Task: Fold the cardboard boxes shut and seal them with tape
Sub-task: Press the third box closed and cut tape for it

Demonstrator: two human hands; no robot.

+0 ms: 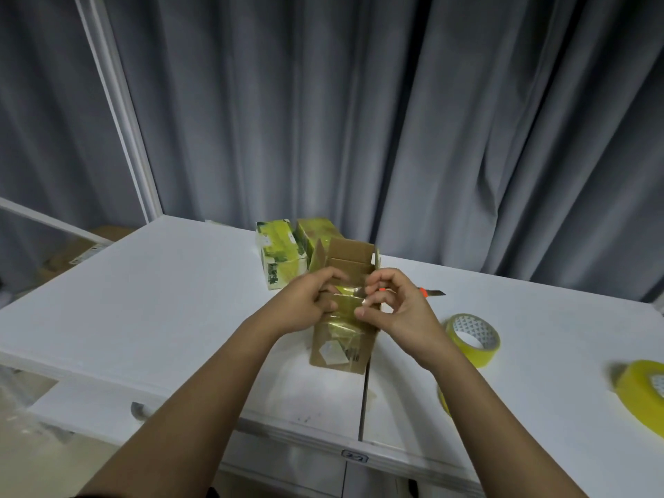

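Observation:
A small brown cardboard box [341, 348] stands on the white table [161, 300] in front of me, its far flaps [350, 251] still upright. Yellowish clear tape [345, 305] runs over its near top edge and down the front. My left hand [305, 303] grips the box's upper left side, fingers curled over the top. My right hand [391, 307] pinches the tape at the box's upper right corner with thumb and fingertips. Two taped boxes [284, 253] wrapped in yellow stand just behind.
A roll of yellow tape [474, 337] lies right of the box, another roll [643, 393] at the far right edge, and a third [443, 398] peeks out under my right forearm. An orange-handled cutter [429, 292] lies behind my right hand. Grey curtains hang behind the table.

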